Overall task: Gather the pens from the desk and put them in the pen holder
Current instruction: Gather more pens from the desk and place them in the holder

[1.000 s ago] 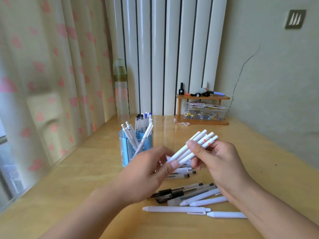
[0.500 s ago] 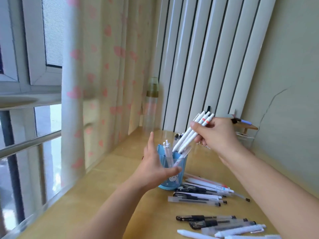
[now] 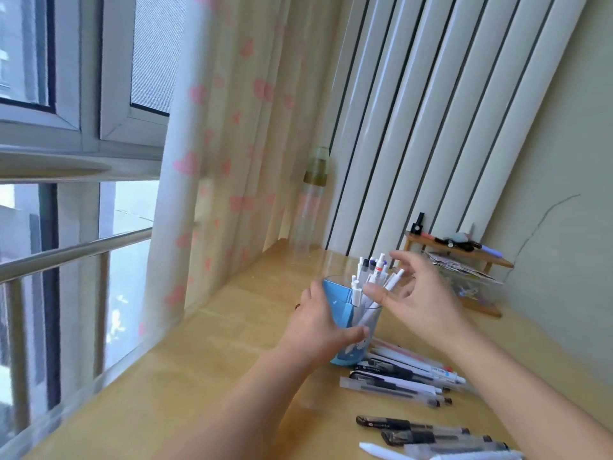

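Hands first: your left hand (image 3: 316,330) wraps the blue pen holder (image 3: 351,322) from its left side, thumb curled across the front wall low down, fingers round the back. Your right hand (image 3: 419,305) hovers just right of the holder's rim, fingers spread and loosely bent, thumb tip near the rim, nothing visibly pinched; motion blur softens the fingertips.

Pen holder: clear-walled with a blue insert, standing on the wooden desk (image 3: 215,353), tilted in this view along with the whole scene. White pens in the holder (image 3: 373,275) lean out of its top, caps fanned toward your right hand.

Pens on the desk, near group (image 3: 403,376): white and clear barrels lying side by side just right of the holder's base. Far group (image 3: 431,438): black-capped clear gel pens and a white one, at the bottom edge.

Beyond: clear bottle (image 3: 311,207) with a greenish cap by the heart-print curtain (image 3: 229,144); small wooden shelf (image 3: 461,254) of oddments against the wall.
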